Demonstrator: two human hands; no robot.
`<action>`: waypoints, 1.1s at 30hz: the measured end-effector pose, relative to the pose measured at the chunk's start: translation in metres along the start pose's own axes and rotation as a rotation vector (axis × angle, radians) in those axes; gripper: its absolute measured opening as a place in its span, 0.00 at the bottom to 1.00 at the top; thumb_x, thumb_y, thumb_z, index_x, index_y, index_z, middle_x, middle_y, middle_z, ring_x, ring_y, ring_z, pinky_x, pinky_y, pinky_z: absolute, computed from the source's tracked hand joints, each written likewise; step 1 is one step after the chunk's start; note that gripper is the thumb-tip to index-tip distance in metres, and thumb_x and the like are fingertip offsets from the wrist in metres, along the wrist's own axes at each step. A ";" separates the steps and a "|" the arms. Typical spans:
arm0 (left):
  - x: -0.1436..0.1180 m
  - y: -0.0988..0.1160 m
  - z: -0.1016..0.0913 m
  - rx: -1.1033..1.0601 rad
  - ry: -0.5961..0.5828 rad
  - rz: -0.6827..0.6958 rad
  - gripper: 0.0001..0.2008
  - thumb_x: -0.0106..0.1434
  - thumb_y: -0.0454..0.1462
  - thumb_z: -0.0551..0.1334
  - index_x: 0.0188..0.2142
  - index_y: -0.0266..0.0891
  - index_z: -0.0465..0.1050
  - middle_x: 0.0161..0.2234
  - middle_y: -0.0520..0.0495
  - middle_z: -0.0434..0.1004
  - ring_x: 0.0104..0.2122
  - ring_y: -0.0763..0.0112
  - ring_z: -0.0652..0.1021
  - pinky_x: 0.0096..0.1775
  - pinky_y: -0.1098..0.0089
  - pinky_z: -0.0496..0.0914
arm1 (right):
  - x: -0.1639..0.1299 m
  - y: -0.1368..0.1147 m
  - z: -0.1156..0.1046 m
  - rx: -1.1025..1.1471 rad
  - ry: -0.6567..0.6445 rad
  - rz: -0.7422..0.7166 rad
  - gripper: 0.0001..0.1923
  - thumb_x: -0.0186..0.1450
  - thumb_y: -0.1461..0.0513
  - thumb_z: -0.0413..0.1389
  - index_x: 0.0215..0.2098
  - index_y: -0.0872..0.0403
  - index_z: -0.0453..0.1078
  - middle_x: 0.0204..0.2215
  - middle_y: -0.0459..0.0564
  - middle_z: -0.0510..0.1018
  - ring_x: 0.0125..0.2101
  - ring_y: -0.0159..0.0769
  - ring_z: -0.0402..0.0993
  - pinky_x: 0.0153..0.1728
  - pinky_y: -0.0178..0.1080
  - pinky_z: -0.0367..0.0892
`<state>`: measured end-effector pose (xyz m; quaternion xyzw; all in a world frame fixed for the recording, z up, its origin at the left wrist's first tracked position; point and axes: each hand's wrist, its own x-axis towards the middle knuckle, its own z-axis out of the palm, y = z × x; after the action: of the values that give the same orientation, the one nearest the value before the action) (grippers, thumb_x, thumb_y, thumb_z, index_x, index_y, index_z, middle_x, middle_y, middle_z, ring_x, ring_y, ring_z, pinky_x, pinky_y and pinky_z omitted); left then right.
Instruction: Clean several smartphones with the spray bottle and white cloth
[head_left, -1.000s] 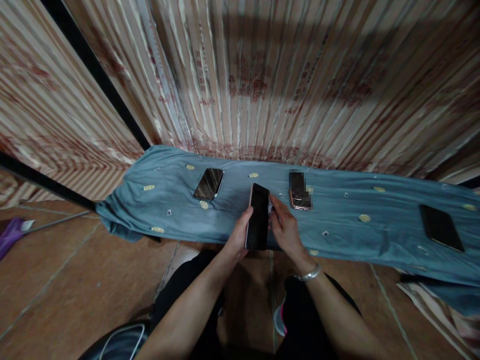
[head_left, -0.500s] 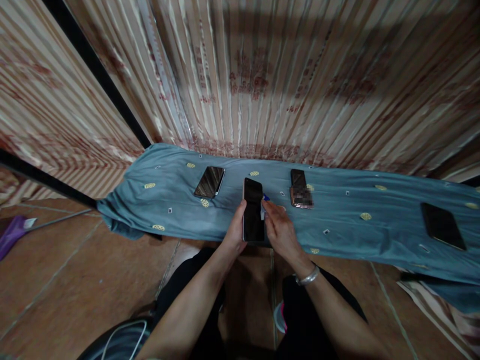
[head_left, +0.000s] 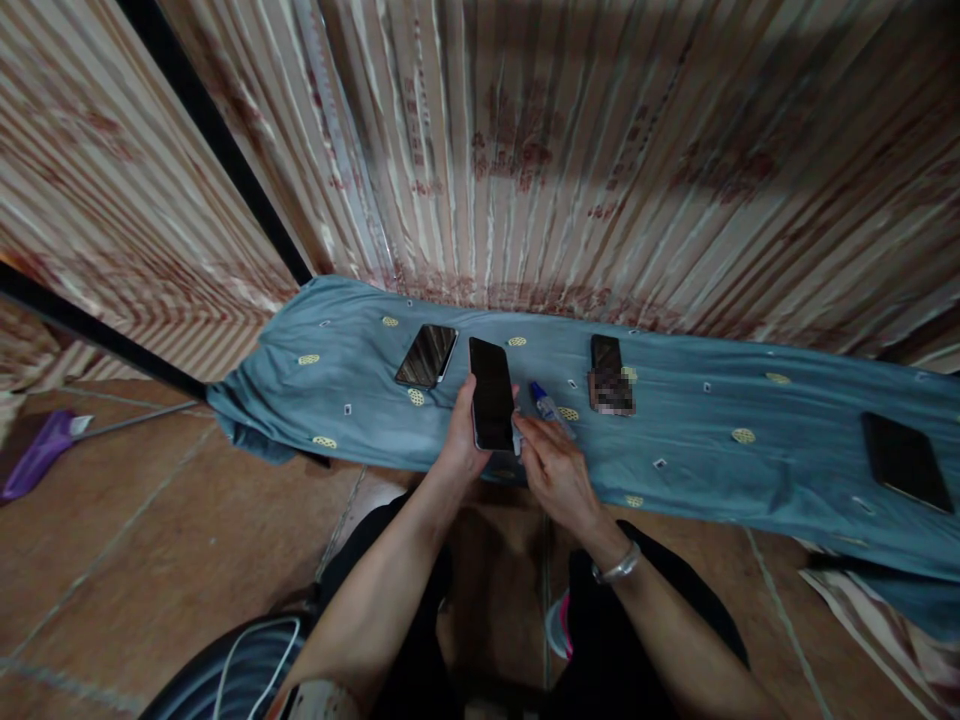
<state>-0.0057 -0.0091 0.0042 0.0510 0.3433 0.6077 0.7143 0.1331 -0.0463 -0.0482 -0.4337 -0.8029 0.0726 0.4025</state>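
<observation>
My left hand [head_left: 459, 435] is closed around the edges of a black smartphone [head_left: 492, 395], its dark screen facing up and tilted a little to the left. At the phone's lower right edge, my right hand [head_left: 559, 470] has its fingers pinched on a small pale piece of material [head_left: 517, 430]; its kind is too small to tell. Just beyond the right fingers, a blue-capped tube or bottle [head_left: 546, 402] lies on the cloth, its near end partly hidden by that hand. Another smartphone [head_left: 427, 356] lies face up to the left of the held one.
A teal patterned cloth [head_left: 690, 460] covers the long narrow surface. To the right lie a dark slim object [head_left: 606, 355] with a blurred item against it, and a black flat device [head_left: 906, 460]. Pleated curtains [head_left: 510, 200] hang behind. A purple dustpan or broom head [head_left: 41, 455] rests on the floor.
The phone has moved slightly left and away from the right hand's side, now tilting left. More of the blue-capped item shows beyond my right hand. The view has shifted slightly.
</observation>
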 end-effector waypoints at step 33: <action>0.007 -0.004 0.001 0.010 0.042 -0.012 0.24 0.72 0.49 0.49 0.39 0.34 0.77 0.27 0.43 0.80 0.27 0.68 0.80 0.33 0.71 0.74 | 0.004 -0.016 -0.004 -0.009 0.090 -0.105 0.19 0.72 0.66 0.49 0.56 0.50 0.74 0.48 0.57 0.80 0.47 0.44 0.75 0.50 0.51 0.74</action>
<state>-0.0013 -0.0038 -0.0003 0.0399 0.3615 0.6026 0.7103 0.1242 -0.0537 -0.0359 -0.3956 -0.8059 0.0281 0.4395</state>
